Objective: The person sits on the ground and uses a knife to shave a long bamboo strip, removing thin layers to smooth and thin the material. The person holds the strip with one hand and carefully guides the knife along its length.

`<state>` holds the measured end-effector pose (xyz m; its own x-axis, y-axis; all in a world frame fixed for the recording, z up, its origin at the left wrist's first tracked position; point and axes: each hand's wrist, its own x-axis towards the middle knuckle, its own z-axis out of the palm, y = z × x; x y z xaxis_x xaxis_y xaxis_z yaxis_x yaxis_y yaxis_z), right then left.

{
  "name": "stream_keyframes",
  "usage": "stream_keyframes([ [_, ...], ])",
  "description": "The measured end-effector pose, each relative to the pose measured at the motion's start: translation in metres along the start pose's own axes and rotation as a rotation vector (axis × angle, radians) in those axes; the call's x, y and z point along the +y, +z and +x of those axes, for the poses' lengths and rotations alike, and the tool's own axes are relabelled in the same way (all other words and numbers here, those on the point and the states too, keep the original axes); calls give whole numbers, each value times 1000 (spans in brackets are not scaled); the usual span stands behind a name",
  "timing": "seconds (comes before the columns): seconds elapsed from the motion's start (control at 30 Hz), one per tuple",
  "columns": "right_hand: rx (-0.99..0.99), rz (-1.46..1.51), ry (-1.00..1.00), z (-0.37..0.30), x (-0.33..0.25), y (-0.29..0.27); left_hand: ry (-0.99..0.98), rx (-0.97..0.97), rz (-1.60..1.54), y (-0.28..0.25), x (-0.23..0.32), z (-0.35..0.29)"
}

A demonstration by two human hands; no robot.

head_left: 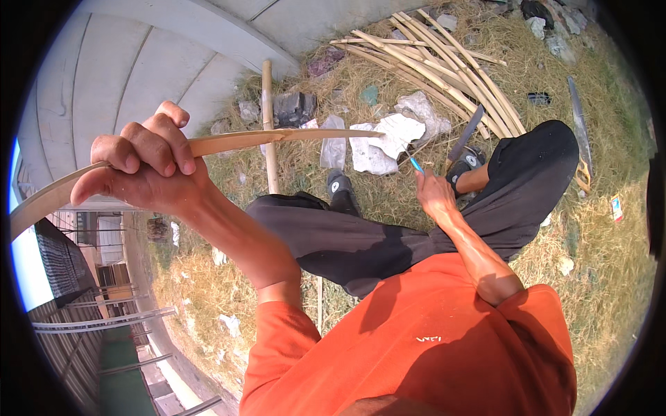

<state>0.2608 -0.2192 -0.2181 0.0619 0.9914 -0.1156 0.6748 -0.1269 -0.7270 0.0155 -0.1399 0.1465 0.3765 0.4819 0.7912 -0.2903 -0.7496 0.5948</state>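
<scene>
Raised at the left, my left hand (149, 159) is closed round a long split bamboo strip (305, 134). The strip runs from the left rim past a standing pole, its thin far end over pale stone slabs. My right hand (436, 194), lower and in front of my knees, grips a slim light-blue tool (416, 164) whose kind is too small to tell. Its tip points toward the white stone (399, 133). Beside that hand a long dark blade (466, 132) leans by my right shoe (470, 163).
A pile of split bamboo strips (451, 66) lies beyond the stones. An upright bamboo pole (269, 132) stands near the grey wall (159, 62). A handsaw (580, 121) with a yellow handle rests on dry grass at the right. Dark rock (294, 109) and scattered litter lie around.
</scene>
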Motion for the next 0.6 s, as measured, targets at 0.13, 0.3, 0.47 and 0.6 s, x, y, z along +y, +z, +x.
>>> stream_keyframes([
  [0.13,91,293,-147,-3,-74,-74,-61,137,59,-3,18,-18],
  [0.3,-122,646,-394,-14,-169,-104,-22,-90,-39,-6,7,-1],
  [0.47,-137,557,-336,-13,-177,-83,-83,-72,-14,-12,14,-1],
  [0.6,-157,485,-300,-5,-162,-69,-107,42,14,-17,21,-11],
])
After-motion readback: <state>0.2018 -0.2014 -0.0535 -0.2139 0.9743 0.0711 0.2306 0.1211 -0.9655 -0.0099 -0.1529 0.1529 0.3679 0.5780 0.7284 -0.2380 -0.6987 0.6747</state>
